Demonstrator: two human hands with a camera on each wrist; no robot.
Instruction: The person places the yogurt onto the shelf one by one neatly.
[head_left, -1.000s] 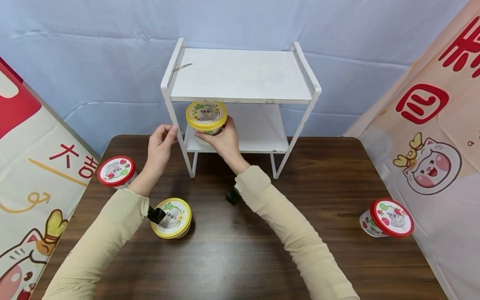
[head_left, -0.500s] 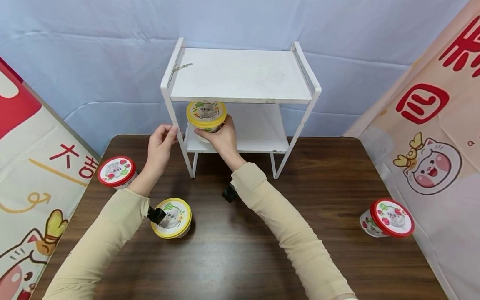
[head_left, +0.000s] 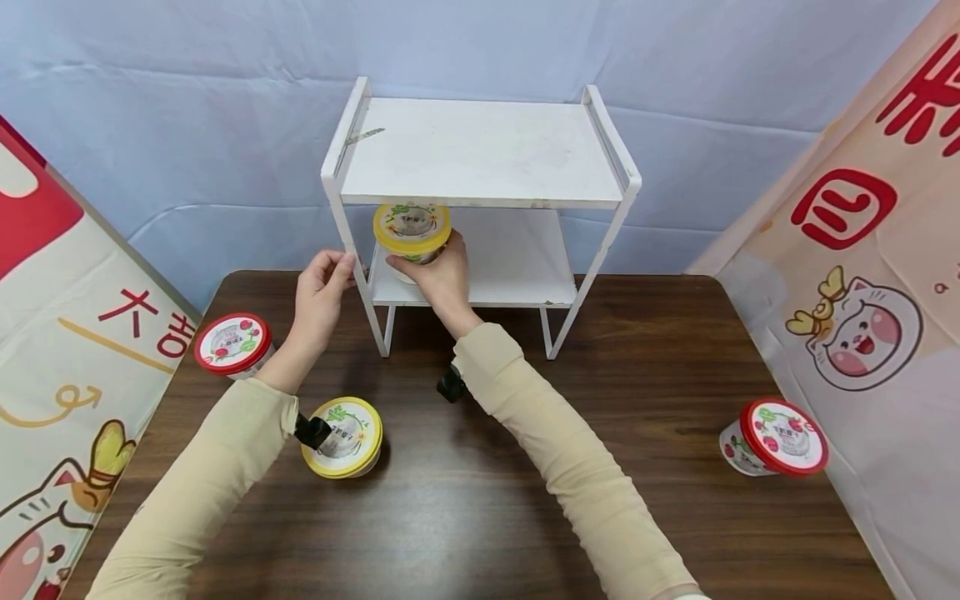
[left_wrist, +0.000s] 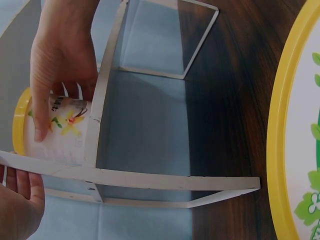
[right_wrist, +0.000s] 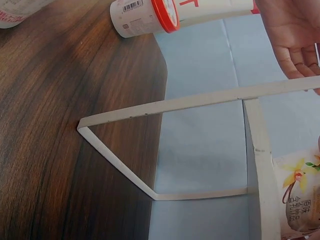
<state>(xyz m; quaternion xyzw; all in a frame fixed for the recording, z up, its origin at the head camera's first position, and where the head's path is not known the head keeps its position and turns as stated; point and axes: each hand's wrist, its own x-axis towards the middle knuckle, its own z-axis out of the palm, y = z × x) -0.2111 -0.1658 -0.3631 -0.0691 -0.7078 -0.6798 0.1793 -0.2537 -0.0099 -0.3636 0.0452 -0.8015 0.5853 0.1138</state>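
Observation:
On the left part of the lower shelf of a white two-tier rack (head_left: 480, 150) stands a yellow-lidded ice cream tub (head_left: 412, 227). My right hand (head_left: 447, 279) grips this tub from its right side, thumb across the front. In the left wrist view the tub (left_wrist: 65, 130) looks upright, its base at the shelf board. My left hand (head_left: 324, 292) holds the rack's front left post between thumb and curled fingers. Part of those fingers is hidden behind the post in the left wrist view.
Another yellow-lidded tub (head_left: 345, 437) stands on the dark wooden table (head_left: 637, 400) near my left forearm. A red-lidded tub (head_left: 234, 343) stands at the left edge, and a second red-lidded tub (head_left: 776, 435) at the right. Printed cloths hang on both sides.
My right wrist and forearm have swung a little to the left. The tub in my right hand has turned and shifted slightly. My left hand stays at the post.

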